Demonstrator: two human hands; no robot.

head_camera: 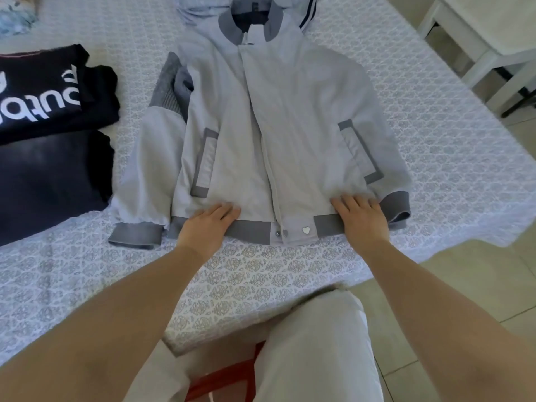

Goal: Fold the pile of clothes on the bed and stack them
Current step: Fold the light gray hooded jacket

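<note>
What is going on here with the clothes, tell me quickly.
A person is folding laundry on the bed. Both hands, left hand and right hand, press flat on the hem of a light grey jacket spread front-up, sleeves not yet folded. Dark folded clothes already lie to the left of it.

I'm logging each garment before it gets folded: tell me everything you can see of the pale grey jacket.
The pale grey jacket lies face up and closed on the patterned white bedspread, collar away from the person. Darker grey ribbed collar, cuffs and hem band, two trimmed slanted pockets, a heart-shaped snap at the hem. The left hand and right hand rest flat on its hem.
</note>
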